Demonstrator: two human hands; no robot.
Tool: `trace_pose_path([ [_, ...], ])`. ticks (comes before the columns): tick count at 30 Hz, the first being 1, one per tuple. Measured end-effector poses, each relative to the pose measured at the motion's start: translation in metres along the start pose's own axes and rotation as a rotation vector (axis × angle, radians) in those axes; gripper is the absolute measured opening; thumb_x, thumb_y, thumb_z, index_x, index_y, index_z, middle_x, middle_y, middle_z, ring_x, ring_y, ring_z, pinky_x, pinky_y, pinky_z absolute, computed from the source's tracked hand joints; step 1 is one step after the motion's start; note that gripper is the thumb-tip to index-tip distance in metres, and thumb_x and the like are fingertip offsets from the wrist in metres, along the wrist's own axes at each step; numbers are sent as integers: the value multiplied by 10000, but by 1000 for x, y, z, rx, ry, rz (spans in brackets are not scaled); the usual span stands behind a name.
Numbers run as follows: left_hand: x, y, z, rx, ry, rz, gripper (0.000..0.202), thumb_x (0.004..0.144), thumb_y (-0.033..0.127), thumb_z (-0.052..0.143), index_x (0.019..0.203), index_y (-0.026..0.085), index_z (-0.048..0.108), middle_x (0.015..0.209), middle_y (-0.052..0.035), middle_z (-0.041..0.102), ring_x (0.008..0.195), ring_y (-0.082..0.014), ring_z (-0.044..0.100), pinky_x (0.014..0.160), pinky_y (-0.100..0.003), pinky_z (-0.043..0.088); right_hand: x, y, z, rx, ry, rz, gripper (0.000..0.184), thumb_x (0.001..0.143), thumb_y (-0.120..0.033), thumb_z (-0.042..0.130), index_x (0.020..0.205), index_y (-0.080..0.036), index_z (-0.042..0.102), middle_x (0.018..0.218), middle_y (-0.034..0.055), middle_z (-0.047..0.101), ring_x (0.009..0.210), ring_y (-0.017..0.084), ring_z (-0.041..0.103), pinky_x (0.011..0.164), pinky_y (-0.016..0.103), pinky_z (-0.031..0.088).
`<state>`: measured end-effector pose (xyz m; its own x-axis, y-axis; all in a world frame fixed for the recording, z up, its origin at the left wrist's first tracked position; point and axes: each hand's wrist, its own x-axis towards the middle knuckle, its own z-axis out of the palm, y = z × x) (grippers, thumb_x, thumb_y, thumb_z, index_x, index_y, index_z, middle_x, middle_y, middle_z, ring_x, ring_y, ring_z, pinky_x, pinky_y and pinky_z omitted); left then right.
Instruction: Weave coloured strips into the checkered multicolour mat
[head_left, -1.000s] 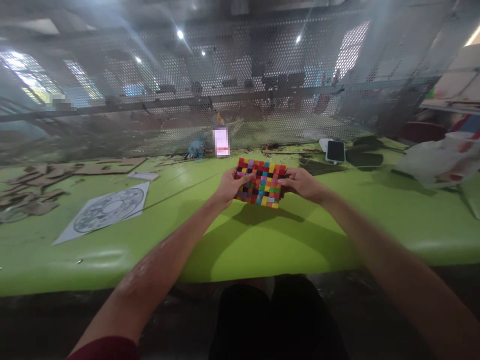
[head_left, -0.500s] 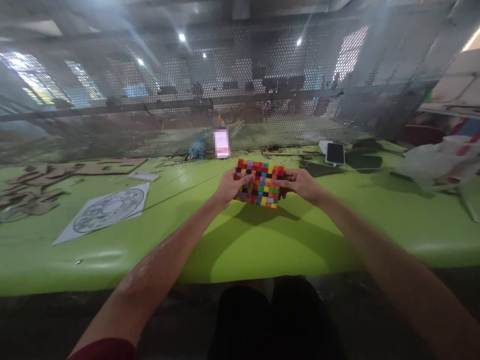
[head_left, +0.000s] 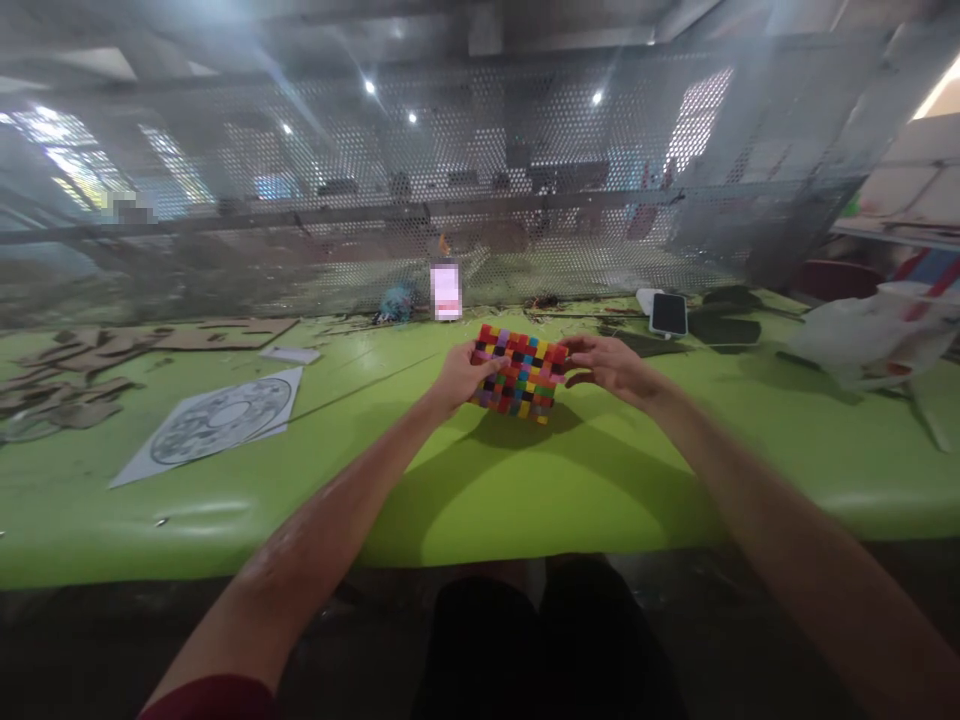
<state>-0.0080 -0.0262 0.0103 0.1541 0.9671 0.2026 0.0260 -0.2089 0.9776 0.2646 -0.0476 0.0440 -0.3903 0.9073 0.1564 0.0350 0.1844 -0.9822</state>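
A flat block of many small coloured cubes (head_left: 521, 372) is held above the green table (head_left: 525, 480), tilted toward me. My left hand (head_left: 461, 374) grips its left edge, thumb on the top face. My right hand (head_left: 609, 365) is at the block's right edge with fingers curled and partly lifted off it; only the fingertips seem to touch.
A phone (head_left: 668, 313) lies at the back right beside dark flat pieces (head_left: 726, 328). A printed sheet with a round pattern (head_left: 217, 420) lies at the left, cardboard scraps (head_left: 67, 385) beyond it. White plastic bag (head_left: 862, 335) at the right. Perforated metal screen (head_left: 480, 200) behind the table.
The block has tilted and shifted slightly left. My right hand has loosened from the block's right edge, its fingers now partly lifted. The view has dipped a little.
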Motion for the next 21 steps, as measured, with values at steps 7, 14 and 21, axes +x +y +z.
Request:
trace_pose_path([
  [7, -14, 10, 17, 135, -36, 122, 437, 708, 460, 871, 970, 140, 729, 857, -67, 752, 727, -172, 654, 677, -307, 546, 3, 10, 26, -384, 262, -130, 547, 735, -694, 796, 757, -155, 706, 622, 31, 651, 509, 123, 539, 462, 256, 420],
  [14, -12, 8, 18, 16, 57, 189, 436, 718, 571, 840, 801, 156, 736, 763, -41, 723, 651, -133, 617, 612, -258, 508, 1, 3, 29, -427, 211, -170, 564, 719, -720, 787, 766, -164, 704, 661, 31, 653, 568, 141, 574, 525, 270, 462],
  [21, -8, 3, 12, -35, 52, 175, 416, 681, 550, 878, 767, 162, 754, 728, -30, 715, 639, -130, 608, 637, -277, 530, -2, 0, 25, -402, 186, -173, 549, 732, -703, 793, 767, -161, 716, 678, 43, 670, 589, 146, 594, 543, 275, 478],
])
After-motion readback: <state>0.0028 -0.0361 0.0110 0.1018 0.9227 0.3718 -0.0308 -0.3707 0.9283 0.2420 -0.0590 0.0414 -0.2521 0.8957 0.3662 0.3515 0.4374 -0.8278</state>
